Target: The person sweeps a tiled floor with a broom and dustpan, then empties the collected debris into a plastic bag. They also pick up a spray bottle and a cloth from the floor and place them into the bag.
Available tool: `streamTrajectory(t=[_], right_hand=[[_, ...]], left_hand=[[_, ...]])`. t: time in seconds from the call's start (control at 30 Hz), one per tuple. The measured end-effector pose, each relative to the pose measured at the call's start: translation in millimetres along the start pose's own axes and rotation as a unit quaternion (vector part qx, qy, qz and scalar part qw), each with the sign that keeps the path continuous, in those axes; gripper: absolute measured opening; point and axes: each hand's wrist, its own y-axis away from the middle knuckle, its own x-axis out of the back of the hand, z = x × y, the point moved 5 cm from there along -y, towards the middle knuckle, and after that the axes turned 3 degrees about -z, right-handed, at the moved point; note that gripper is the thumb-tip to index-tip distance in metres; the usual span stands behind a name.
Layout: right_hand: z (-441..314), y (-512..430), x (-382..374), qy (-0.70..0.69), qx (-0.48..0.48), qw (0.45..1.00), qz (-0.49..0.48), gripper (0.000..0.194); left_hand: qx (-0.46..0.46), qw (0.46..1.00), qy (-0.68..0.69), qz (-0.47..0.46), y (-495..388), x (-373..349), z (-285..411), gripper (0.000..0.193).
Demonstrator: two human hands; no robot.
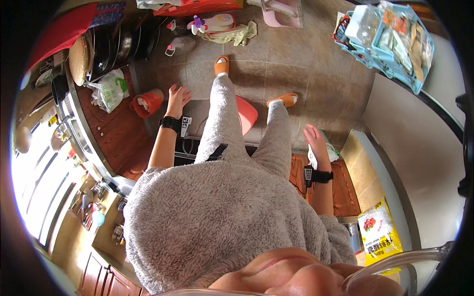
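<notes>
My left hand point(179, 99) is raised with its fingers spread and nothing in it, just right of a red bin point(146, 103) with a pale item inside. My right hand point(315, 137) hangs empty on the other side of my legs, its fingers extended, in front of a white plastic bag point(320, 157). Black straps with small devices circle both wrists. Between my lower legs shows a red rounded object point(246, 115), partly hidden by a leg; its kind is unclear.
Light blue baskets point(400, 70) full of packaging stand at upper right. Plastic bottles point(183, 44) and a greenish cloth point(240, 34) lie on the tiled floor. A white-green bag point(110, 90) is at left, near pans point(100, 51). A yellow-white plastic package point(379, 235) is at lower right.
</notes>
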Motion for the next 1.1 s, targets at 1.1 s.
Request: streamTrajectory(t=[1.1], right_hand=[[-130, -651, -313, 0.425, 0.067, 0.903, 0.010, 0.062]], left_hand=[[0.545, 0.728, -0.208, -0.359, -5, 165, -135, 0.048]])
